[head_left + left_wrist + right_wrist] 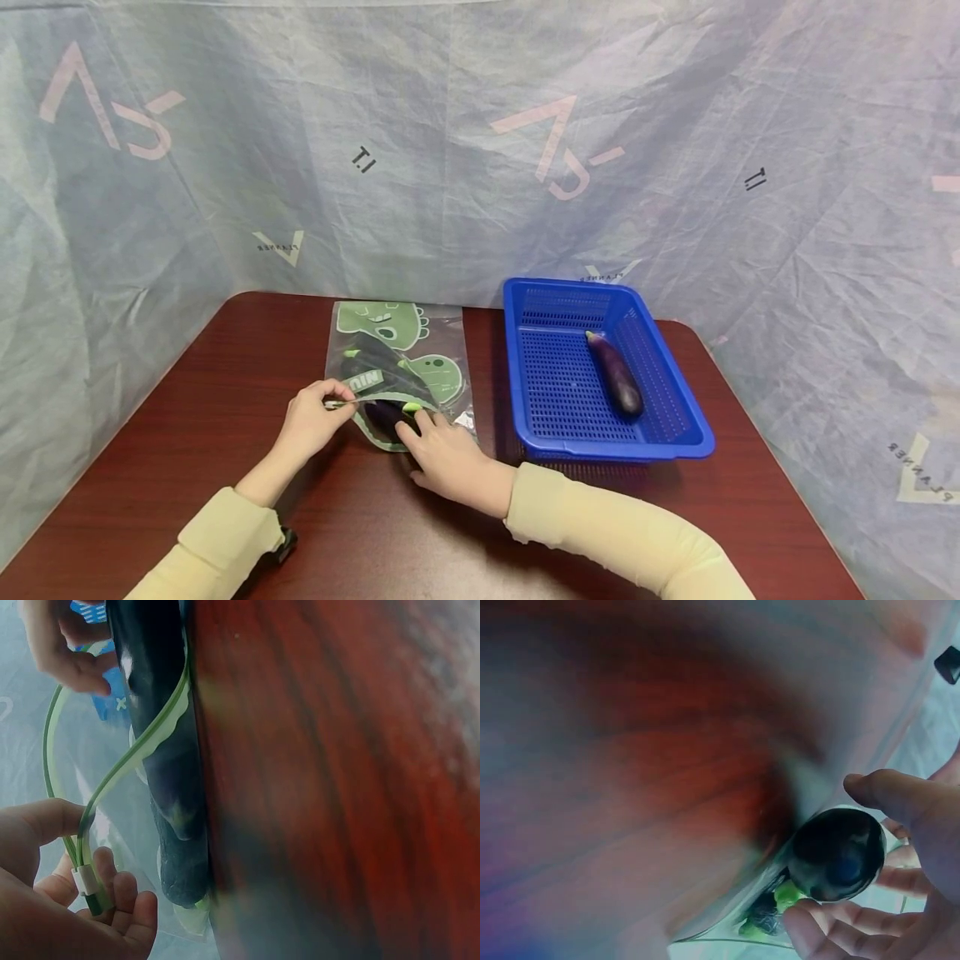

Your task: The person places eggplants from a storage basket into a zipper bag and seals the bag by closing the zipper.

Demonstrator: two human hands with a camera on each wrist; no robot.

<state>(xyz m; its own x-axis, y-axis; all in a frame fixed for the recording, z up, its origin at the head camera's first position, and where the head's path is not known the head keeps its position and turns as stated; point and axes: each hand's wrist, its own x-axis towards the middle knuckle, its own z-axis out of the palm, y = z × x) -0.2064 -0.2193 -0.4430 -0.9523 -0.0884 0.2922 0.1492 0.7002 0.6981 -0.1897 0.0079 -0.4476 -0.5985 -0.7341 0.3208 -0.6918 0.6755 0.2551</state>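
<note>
A clear zip bag (450,333) with green cartoon prints lies on the table, its mouth toward me. Dark eggplants show inside it, with green stem ends (786,896) in the right wrist view. My left hand (322,412) pinches the bag's green zip edge at the white slider (86,880), left of the mouth. An eggplant (838,855) lies in the mouth, its rounded end facing the right wrist camera. My right hand (450,454) holds that end between thumb and fingers, close to the bag's rim. The bag's plastic partly covers the eggplants.
A blue perforated basket (513,367) stands right of the bag with one eggplant (617,375) inside. Both are on a dark red wooden table (360,533). Grey printed cloth (450,208) hangs behind and at both sides.
</note>
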